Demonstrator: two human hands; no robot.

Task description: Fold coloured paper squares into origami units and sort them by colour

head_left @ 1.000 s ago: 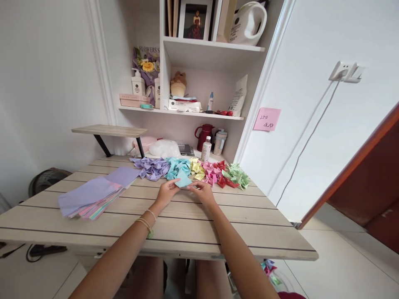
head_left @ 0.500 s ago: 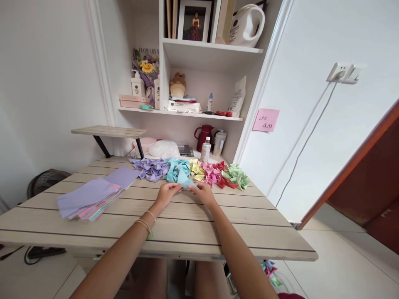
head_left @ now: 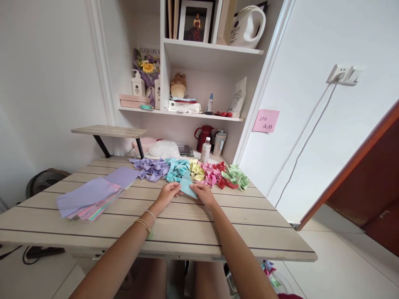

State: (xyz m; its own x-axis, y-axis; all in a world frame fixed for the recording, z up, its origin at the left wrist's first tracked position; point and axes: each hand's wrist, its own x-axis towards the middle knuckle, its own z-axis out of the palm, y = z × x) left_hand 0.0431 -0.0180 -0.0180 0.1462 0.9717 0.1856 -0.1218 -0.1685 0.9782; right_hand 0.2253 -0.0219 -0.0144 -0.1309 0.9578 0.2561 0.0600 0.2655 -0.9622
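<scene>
Between my hands is a light blue sheet of origami paper (head_left: 188, 189), partly folded, with a narrow point toward the far side. My left hand (head_left: 168, 195) pinches its left edge, and my right hand (head_left: 204, 195) grips its right side. Just beyond lie folded paper pieces in colour groups: purple ones (head_left: 152, 169), blue ones (head_left: 176, 168), yellow ones (head_left: 196, 168), pink ones (head_left: 212, 173), red ones (head_left: 229, 182) and green ones (head_left: 237, 176). To the left of my hands rests a fanned stack of coloured paper (head_left: 84, 195), purple on top.
The slatted table (head_left: 249, 232) backs onto a white shelf unit (head_left: 215, 47). A small raised stand (head_left: 109, 131) is at the back left. Behind the folded pieces stand a clear bottle (head_left: 205, 151), a red jug (head_left: 204, 138) and a tumbler (head_left: 220, 143). More folded pieces (head_left: 269, 270) lie below the table's right side.
The blue paper has been turned and tilted between my hands; its lower corner now points toward me. Both hands have stayed in nearly the same place.
</scene>
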